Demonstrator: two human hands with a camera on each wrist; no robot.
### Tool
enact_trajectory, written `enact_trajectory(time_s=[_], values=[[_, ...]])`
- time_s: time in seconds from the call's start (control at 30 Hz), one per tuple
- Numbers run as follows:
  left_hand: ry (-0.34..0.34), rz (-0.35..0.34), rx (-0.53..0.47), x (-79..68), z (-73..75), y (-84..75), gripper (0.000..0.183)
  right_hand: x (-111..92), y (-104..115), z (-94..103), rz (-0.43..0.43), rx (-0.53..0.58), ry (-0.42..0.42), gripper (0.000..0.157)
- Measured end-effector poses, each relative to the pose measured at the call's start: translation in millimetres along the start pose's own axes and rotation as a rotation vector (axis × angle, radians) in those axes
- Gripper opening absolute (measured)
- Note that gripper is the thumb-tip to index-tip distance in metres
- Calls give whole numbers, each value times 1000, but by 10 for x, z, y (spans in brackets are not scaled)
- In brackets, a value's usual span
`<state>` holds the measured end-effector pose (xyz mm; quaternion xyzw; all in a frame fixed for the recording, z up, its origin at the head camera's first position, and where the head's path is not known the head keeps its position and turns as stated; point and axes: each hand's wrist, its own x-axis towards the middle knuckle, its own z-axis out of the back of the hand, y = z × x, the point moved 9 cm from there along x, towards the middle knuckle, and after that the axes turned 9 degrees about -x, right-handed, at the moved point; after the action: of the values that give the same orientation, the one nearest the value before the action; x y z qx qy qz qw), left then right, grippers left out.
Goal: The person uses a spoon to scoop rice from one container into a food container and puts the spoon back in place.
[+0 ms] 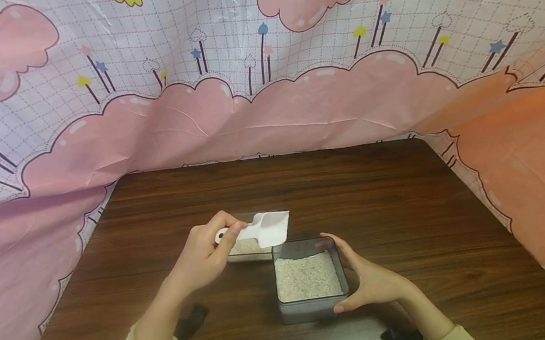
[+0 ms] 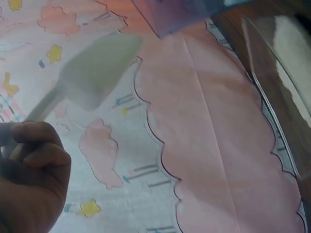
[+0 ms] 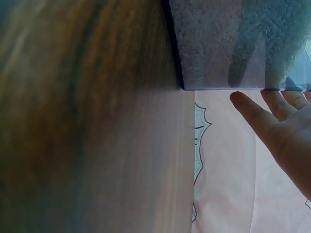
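Note:
My left hand point(image 1: 207, 253) pinches the handle of a white scoop point(image 1: 274, 229) between thumb and fingers. The scoop is held above the table, its blade pointing right; no grains show in it. In the left wrist view the scoop point(image 2: 99, 70) looks blurred. A see-through grey square box point(image 1: 311, 311) stands in front, well filled with pale, rice-like grains point(image 1: 307, 277). My right hand point(image 1: 374, 280) holds this box at its right side, thumb at the front corner and fingertips at the back corner. The right wrist view shows the box wall point(image 3: 214, 48) close to the fingers.
Behind the scoop and left hand, partly hidden, a clear container point(image 1: 251, 255) holds more pale grains. It is close to the grey box's back left corner. The dark wooden table point(image 1: 353, 184) is bordered by a patterned pink and white curtain point(image 1: 258, 119).

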<state>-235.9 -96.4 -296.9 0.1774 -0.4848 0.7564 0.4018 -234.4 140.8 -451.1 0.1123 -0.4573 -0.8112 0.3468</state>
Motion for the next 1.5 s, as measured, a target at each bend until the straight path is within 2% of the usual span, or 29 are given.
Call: enact_trajectory(time_s=[0.07,0.13,0.3,0.47,0.6,0.77,0.97,1.07,1.17,1.33,1.5], values=[[53,-51,-22,23,-87,-62,13,2,-5,3,-4,-2,-3,124],[117,-64,-25,36,-178,-80,14,5,-4,6,0,-7,-6,124],[265,-41,-2,26,-403,-68,9,10,-1,9,6,-15,-10,124],[359,-37,67,-27,-622,-62,4,7,-9,6,-7,-8,-8,124],[422,9,117,-93,-782,1,4,9,-3,7,-13,-16,-8,124],[462,99,136,-153,-886,112,6,10,7,2,-6,-24,-7,123],[528,301,65,-259,-922,266,15,12,14,-2,4,-18,-3,123],[534,392,2,-311,-899,318,22,9,3,2,-12,-7,-3,123],[509,442,-58,-346,-881,363,24,12,4,-1,-19,-2,-2,124],[433,488,-177,-379,-892,433,24,22,15,-7,-1,-23,-3,124],[351,568,-290,-431,-932,497,25,18,10,-4,5,-26,-6,123]])
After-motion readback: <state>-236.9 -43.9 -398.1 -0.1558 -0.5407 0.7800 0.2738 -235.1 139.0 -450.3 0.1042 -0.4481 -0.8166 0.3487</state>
